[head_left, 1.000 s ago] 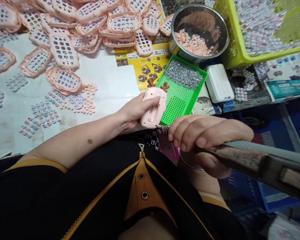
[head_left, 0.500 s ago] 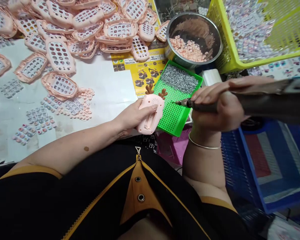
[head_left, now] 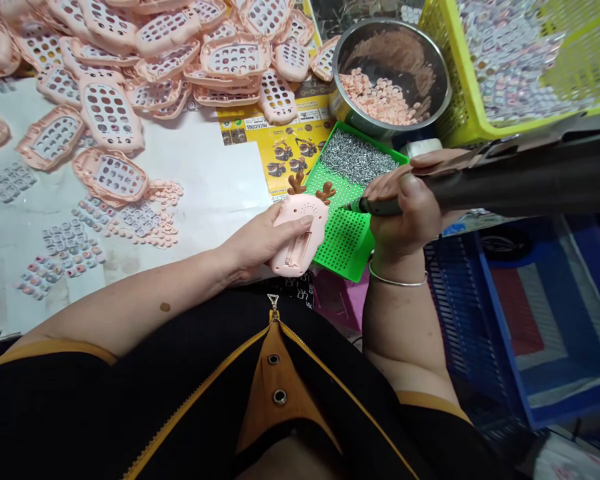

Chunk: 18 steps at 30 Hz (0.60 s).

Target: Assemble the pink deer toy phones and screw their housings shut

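Note:
My left hand [head_left: 260, 243] is closed around a pink toy phone [head_left: 305, 250] with brown antlers, its back turned up. Its long battery slot lies open under my thumb, and small screw holes show near the edges. In my right hand [head_left: 405, 207] is a dark power screwdriver [head_left: 520, 177], gripped near its front end. The tip points left toward the toy's upper right side, apart from it and above the green perforated tray [head_left: 347, 240]. Many silver screws [head_left: 357, 157] fill the tray's far end.
Pink front shells [head_left: 113, 110] are heaped at the far left, with small keypad pieces [head_left: 70, 237] nearer. Behind the tray stands a steel bowl [head_left: 443, 93] of pink pieces. A yellow basket [head_left: 485, 130] holds bagged parts; blue crates [head_left: 510, 373] stand at right.
My right hand and the screwdriver have shifted slightly left, the tool's rear end dropping a little in view. My left hand still holds the toy, which sits slightly lower. The whole view has shifted slightly.

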### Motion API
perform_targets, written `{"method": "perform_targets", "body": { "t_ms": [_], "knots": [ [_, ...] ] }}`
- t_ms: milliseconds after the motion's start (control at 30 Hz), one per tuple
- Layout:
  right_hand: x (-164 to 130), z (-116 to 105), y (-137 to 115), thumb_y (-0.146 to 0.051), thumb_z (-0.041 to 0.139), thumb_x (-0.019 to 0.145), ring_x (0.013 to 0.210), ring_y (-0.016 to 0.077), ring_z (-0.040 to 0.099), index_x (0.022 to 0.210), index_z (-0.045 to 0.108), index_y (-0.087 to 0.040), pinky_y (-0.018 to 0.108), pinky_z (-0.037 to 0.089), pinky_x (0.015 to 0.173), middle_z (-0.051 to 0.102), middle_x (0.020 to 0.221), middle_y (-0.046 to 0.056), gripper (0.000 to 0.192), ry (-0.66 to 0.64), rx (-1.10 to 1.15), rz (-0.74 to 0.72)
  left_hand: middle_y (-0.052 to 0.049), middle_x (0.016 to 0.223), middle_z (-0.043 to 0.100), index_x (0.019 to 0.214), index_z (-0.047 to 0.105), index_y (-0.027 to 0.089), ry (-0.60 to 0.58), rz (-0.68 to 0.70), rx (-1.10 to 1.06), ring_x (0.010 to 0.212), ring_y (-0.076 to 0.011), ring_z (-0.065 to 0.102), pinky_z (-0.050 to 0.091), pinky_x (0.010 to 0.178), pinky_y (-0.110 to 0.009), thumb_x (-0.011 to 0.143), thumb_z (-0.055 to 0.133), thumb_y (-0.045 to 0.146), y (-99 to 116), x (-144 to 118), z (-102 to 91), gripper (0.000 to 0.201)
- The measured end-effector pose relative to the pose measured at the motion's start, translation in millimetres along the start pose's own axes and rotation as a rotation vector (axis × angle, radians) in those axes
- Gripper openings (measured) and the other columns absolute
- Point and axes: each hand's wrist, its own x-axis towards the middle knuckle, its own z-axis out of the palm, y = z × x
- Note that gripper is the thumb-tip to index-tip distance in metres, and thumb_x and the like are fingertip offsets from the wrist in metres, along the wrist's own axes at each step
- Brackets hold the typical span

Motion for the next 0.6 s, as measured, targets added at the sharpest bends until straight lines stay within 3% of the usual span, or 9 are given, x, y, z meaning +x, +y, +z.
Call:
{"method": "perform_targets", "body": {
  "t_ms": [200, 367, 500, 600],
  "knots": [
    [7.6, 7.3, 14.0, -0.053, 0.074, 0.074, 0.038, 0.0127, 0.048, 0.086, 0.058, -0.028, 0.032, 0.046, 0.044, 0.048, 0.050, -0.009, 0.032, 0.287, 0.058, -0.280, -0.008, 0.100, 0.072, 0.119, 0.058, 0.016, -0.005, -0.003, 0.013, 0.078, -0.0154, 0.066, 0.054, 0.073, -0.030, 0.082, 0.074, 0.029, 0.7, -0.2, 1.0, 0.042],
    [8.5, 14.7, 4.4, -0.048, 0.070, 0.076, 0.040, 0.0135, 0.046, 0.086, 0.057, -0.027, 0.032, 0.043, 0.045, 0.044, 0.051, -0.008, 0.026, 0.283, 0.039, -0.282, -0.007, 0.100, 0.072, 0.117, 0.058, 0.017, 0.006, 0.014, 0.032, 0.078, -0.0156, 0.066, 0.053, 0.073, -0.030, 0.083, 0.073, 0.031, -0.3, -0.5, 0.7, 0.039],
    [-1.5, 15.2, -19.0, -0.051, 0.064, 0.078, 0.041, 0.0150, 0.039, 0.082, 0.050, -0.031, 0.035, 0.041, 0.047, 0.034, 0.054, -0.008, 0.025, 0.319, -0.031, -0.334, -0.006, 0.096, 0.072, 0.109, 0.061, 0.017, 0.001, 0.045, 0.040, 0.079, -0.0156, 0.066, 0.052, 0.074, -0.030, 0.083, 0.073, 0.029, -1.3, 1.3, 0.6, 0.031],
    [-20.3, 8.4, -47.0, -0.059, 0.053, 0.083, 0.048, 0.0168, 0.041, 0.070, 0.041, -0.030, 0.039, 0.045, 0.055, 0.030, 0.058, -0.005, 0.034, 0.204, -0.077, -0.279, -0.006, 0.093, 0.072, 0.107, 0.063, 0.017, -0.007, 0.067, 0.030, 0.079, -0.0162, 0.066, 0.052, 0.077, -0.033, 0.082, 0.073, 0.027, -3.2, 3.4, 2.0, 0.029]
  ]
}}
